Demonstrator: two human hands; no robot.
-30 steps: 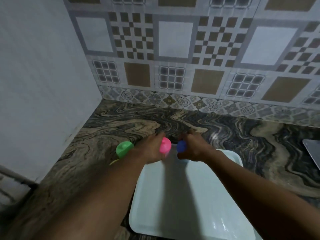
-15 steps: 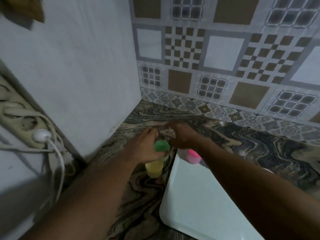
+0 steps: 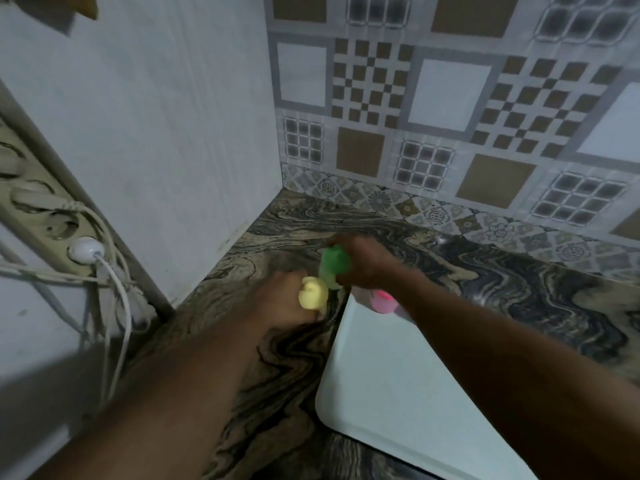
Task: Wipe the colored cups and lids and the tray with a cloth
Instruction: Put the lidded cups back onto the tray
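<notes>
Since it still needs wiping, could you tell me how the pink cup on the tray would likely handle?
The pink cup looks like small moulded plastic, so probably light and rigid. Standing on the smooth white tray, it may slide or tip if pushed.

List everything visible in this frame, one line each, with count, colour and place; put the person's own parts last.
Yellow cup: 1, pale yellow, over the counter left of the tray, gripped by the left hand.
Green cup: 1, green, just behind the yellow one, held by the right hand.
Pink cup: 1, pink, at the tray's far left corner, partly hidden by the right forearm.
Tray: 1, pale blue-white, on the counter at lower right.
Counter: 1, swirled dark and beige marble pattern.
Tiled wall: patterned brown, grey and white, behind the counter.
Power strip: 1, beige, on the left wall, with a white plug and cable.
Cloth: none visible.
Left hand: 1, closed on the yellow cup.
Right hand: 1, closed on the green cup.
</notes>
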